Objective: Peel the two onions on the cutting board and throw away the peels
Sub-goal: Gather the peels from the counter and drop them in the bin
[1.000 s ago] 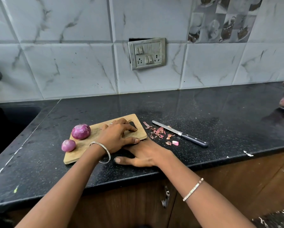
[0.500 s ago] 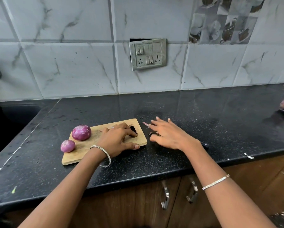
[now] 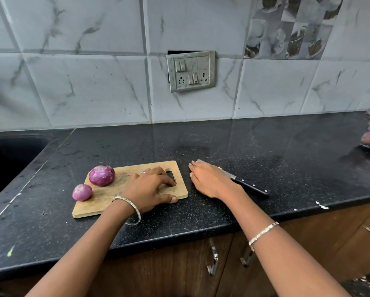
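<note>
Your tabletop (image 3: 222,146) is shiny speckled stone. Your cutting board (image 3: 107,198) is dull, pale wood. At its 9 o'clock end, the big onion (image 3: 101,175) and small onion (image 3: 82,192) look smooth and shiny.

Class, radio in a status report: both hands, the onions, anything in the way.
Left hand grips cutting board at handle end; right hand flat on counter. Large onion, small onion peeled, on board. Knife partly hidden behind right hand.
</note>
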Action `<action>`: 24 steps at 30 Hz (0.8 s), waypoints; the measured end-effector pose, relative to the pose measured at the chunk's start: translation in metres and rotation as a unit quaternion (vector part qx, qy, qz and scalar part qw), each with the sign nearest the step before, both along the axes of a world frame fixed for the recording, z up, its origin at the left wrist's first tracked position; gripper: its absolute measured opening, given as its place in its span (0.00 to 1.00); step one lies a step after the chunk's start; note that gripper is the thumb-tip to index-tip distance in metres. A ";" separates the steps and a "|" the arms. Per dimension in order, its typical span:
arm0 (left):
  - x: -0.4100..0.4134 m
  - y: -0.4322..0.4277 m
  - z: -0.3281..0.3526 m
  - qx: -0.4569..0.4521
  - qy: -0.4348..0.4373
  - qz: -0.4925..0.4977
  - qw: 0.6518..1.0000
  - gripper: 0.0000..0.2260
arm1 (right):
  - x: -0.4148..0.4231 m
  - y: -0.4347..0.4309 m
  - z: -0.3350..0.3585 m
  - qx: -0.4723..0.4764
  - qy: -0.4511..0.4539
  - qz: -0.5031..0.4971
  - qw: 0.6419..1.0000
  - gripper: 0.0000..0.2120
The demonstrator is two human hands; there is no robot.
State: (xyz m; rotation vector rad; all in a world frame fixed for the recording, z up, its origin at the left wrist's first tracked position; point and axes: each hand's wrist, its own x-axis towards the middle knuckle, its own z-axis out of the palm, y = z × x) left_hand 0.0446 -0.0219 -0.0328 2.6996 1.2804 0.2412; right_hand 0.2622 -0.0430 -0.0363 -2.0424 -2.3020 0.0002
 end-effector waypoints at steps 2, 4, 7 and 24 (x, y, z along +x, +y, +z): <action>0.000 0.001 0.000 -0.006 -0.003 -0.002 1.000 0.22 | 0.005 -0.016 0.001 0.033 0.016 -0.001 0.999 0.18; 0.000 0.002 0.001 -0.014 -0.005 -0.003 1.000 0.22 | 0.015 -0.034 0.009 0.088 0.085 -0.028 0.992 0.17; 0.001 0.003 0.001 -0.019 -0.005 -0.004 1.000 0.22 | 0.042 -0.056 0.023 0.168 0.092 -0.117 0.975 0.17; 0.013 -0.007 0.017 0.039 -0.271 0.056 0.960 0.10 | -0.011 -0.066 0.015 0.173 0.220 -0.201 0.939 0.11</action>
